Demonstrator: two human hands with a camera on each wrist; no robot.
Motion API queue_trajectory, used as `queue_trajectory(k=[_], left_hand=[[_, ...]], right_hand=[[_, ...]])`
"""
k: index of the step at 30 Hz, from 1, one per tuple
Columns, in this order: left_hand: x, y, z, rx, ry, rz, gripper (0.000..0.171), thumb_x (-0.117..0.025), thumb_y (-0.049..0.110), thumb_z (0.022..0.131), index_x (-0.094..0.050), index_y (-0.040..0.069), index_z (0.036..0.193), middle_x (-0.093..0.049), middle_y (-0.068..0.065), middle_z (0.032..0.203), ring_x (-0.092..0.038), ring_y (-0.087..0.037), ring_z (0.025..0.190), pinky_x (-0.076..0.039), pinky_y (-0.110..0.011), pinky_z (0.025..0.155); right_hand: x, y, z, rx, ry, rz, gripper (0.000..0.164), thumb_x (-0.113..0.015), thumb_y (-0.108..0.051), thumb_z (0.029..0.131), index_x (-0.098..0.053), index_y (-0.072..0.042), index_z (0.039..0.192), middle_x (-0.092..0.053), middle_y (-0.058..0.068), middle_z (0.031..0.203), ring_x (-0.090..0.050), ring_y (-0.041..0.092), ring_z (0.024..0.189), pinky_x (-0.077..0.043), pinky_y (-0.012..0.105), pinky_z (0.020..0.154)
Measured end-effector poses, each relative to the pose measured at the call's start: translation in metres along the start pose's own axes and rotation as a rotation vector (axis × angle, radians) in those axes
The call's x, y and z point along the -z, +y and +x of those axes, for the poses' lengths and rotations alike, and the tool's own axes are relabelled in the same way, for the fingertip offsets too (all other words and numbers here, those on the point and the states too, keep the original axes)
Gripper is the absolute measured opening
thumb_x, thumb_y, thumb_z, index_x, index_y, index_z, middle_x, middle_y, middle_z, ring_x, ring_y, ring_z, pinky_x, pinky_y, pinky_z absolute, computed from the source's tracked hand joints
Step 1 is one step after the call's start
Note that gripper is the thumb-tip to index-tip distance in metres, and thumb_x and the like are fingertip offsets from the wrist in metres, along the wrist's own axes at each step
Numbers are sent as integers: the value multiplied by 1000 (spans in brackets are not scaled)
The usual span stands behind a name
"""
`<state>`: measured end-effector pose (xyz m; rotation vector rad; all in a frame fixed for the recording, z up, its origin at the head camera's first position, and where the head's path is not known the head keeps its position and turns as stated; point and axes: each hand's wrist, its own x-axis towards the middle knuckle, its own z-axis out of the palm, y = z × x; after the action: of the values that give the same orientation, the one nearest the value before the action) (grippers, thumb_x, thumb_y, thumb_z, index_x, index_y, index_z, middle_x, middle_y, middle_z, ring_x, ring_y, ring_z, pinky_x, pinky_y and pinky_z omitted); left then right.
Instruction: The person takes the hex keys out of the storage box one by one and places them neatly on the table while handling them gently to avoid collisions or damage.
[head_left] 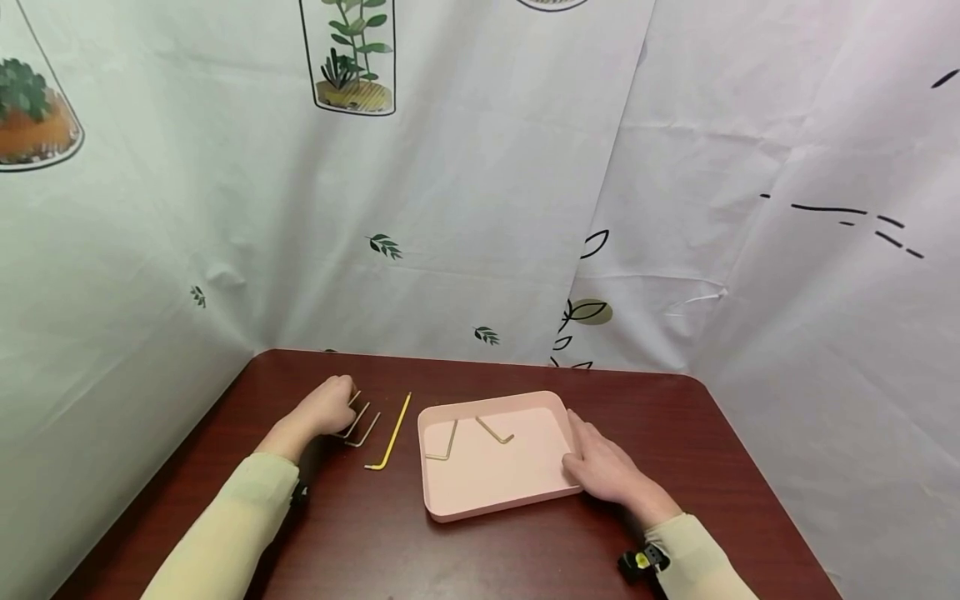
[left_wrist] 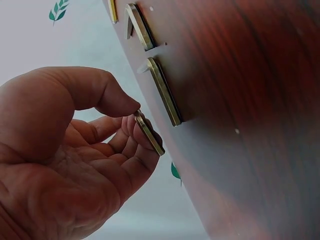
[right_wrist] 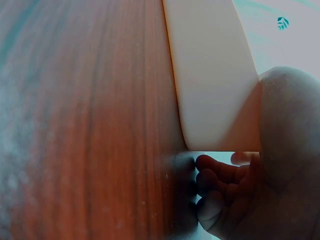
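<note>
On the left of the table, my left hand (head_left: 327, 407) pinches a brass-coloured hex key (left_wrist: 151, 136) between thumb and fingers, just off the tabletop in the left wrist view. Two more hex keys lie beside it, the nearer one (left_wrist: 164, 92) and a farther one (left_wrist: 140, 27). A longer yellow hex key (head_left: 393, 440) lies to their right. My right hand (head_left: 604, 463) holds the pink tray (head_left: 498, 503) at its right side, thumb over the rim and fingers along the outer wall. Inside the tray are two hex keys, one at left (head_left: 451, 442) and one near the middle (head_left: 493, 430).
The dark red wooden table (head_left: 360, 542) has rounded back corners. White printed cloth (head_left: 465, 208) hangs behind it and along both sides. A strapped wrist device (head_left: 643, 562) sits at the right sleeve.
</note>
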<state>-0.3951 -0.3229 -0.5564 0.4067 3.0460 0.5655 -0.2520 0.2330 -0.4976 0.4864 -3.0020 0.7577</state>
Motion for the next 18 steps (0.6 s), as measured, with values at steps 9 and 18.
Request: queue_trajectory(k=[9, 18], left_hand=[[3, 8, -5, 9, -35, 0, 14, -66, -2, 85, -65, 1, 99, -62, -8, 84, -57, -24, 73, -49, -39, 64], [6, 14, -11, 18, -50, -7, 10, -62, -2, 88, -61, 3, 96, -58, -9, 82, -54, -24, 70, -46, -38, 62]], right_hand=[[0, -1, 0, -4, -1, 1, 82, -58, -17, 97, -31, 6, 171, -44, 27, 169, -51, 41, 150, -44, 60, 118], [1, -1, 0, -3, -9, 11, 82, -58, -17, 98, -30, 7, 171, -41, 28, 171, -47, 43, 154, -41, 61, 121]])
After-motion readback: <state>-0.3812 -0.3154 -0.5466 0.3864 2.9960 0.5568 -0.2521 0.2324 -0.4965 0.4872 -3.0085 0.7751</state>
